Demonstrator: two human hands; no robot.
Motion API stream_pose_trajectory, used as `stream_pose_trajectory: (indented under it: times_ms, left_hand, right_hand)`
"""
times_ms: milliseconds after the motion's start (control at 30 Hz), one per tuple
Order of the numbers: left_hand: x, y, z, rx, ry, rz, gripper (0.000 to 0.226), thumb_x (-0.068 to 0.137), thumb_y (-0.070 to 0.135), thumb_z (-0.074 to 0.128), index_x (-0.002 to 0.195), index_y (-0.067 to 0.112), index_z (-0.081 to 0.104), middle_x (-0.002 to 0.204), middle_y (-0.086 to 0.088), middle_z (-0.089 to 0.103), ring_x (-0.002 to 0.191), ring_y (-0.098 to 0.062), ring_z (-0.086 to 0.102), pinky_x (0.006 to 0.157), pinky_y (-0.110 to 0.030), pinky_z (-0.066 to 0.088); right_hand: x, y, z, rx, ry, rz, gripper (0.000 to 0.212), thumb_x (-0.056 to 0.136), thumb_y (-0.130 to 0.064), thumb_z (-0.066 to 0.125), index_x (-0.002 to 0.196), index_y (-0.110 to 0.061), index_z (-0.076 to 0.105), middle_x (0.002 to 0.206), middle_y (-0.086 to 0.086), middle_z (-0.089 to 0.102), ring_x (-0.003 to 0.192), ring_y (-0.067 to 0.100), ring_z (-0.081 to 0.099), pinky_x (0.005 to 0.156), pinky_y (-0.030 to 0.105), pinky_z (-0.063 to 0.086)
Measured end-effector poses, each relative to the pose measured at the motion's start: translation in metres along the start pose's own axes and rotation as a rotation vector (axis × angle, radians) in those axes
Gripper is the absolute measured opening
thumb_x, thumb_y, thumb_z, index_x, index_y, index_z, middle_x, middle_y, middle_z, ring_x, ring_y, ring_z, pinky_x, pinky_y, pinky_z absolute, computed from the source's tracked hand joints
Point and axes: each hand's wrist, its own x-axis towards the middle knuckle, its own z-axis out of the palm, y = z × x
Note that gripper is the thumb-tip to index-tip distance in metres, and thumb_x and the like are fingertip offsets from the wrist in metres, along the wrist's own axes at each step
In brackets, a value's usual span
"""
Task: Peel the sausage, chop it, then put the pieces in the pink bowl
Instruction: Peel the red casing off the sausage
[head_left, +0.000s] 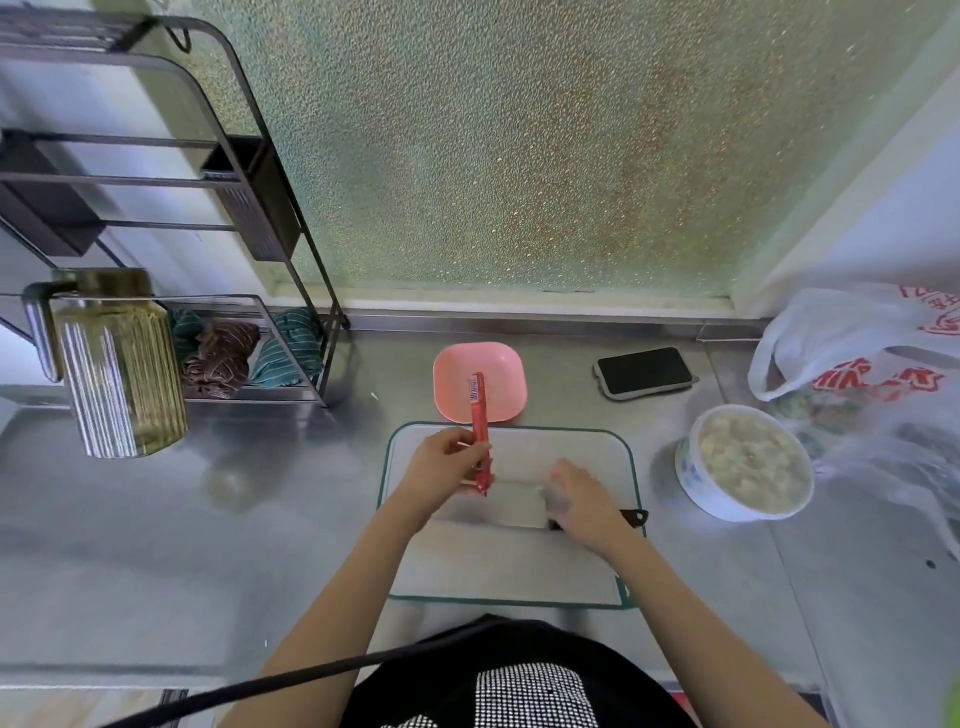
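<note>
**Sausage held over board, wrapper still on**

Left hand (448, 464): fingers curled and pinched round the lower part of the sausage (479, 426). Sausage is in its red wrapper, held nearly upright, the top end with the white label reaching up in front of the pink bowl (501, 371). Lower end sits just above the cutting board (587, 452).

Right hand (582, 499): palm down, fingers loosely bent, resting on or just over the knife (519, 504) that lies flat across the board. Only the tip of the dark handle (636, 516) shows past the wrist. Blurred; cannot tell whether the fingers have closed on it.

Pink bowl stands on the bench (311, 519) just behind the board, nothing visible inside. To the right: a phone (644, 371) face up, a white bowl of food (745, 462), a plastic bag (852, 358). To the left: a ribbed glass jar (117, 374) beside a wire rack (249, 218).
</note>
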Motion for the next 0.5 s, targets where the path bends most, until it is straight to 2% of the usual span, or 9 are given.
stream_pose_trajectory:
  times_ms: [67,167,267,367,500]
  left_hand:
    - [0.0,-0.003,-0.003,0.008,-0.005,0.003,0.014,0.091,0.009,0.057,0.104,0.007,0.06,0.085,-0.018,0.066,0.074,-0.029,0.07,0.062,-0.03,0.058]
    - [0.001,-0.009,-0.001,0.018,-0.031,-0.019,0.021,0.091,0.011,0.057,0.112,0.013,0.056,0.095,-0.025,0.068,0.076,-0.027,0.072,0.062,-0.027,0.056]
    - [0.002,-0.013,0.0,-0.027,-0.062,-0.045,0.022,0.091,0.011,0.057,0.113,0.011,0.057,0.1,-0.025,0.068,0.081,-0.029,0.072,0.065,-0.03,0.055]
    - [0.002,-0.013,0.0,0.006,-0.055,-0.01,0.02,0.087,0.009,0.063,0.106,0.009,0.059,0.103,-0.015,0.07,0.081,-0.026,0.072,0.066,-0.032,0.057]
    - [0.0,-0.013,0.002,0.048,-0.024,0.029,0.026,0.077,0.002,0.073,0.09,0.012,0.053,0.099,-0.009,0.071,0.08,-0.026,0.068,0.065,-0.037,0.059]
  right_hand:
    - [-0.007,0.018,0.009,-0.141,-0.084,-0.002,0.032,0.079,-0.007,0.061,0.108,-0.01,0.048,0.105,0.007,0.051,0.099,0.027,0.047,0.08,0.034,0.038]
    - [-0.012,0.027,0.013,-0.178,-0.062,-0.073,0.032,0.077,-0.001,0.06,0.099,-0.017,0.043,0.108,0.005,0.054,0.093,0.021,0.04,0.073,0.032,0.035]
    - [-0.011,0.03,0.009,-0.2,-0.07,-0.089,0.032,0.078,0.002,0.057,0.095,-0.019,0.04,0.106,0.004,0.055,0.093,0.021,0.041,0.077,0.036,0.039]
    - [-0.014,0.045,0.0,-0.207,-0.006,-0.025,0.037,0.076,0.006,0.055,0.105,-0.013,0.046,0.107,0.003,0.056,0.1,0.026,0.046,0.081,0.039,0.043]
    - [-0.014,0.051,-0.007,-0.228,0.002,0.041,0.046,0.076,0.011,0.044,0.112,-0.018,0.045,0.111,0.003,0.055,0.103,0.027,0.047,0.079,0.037,0.044]
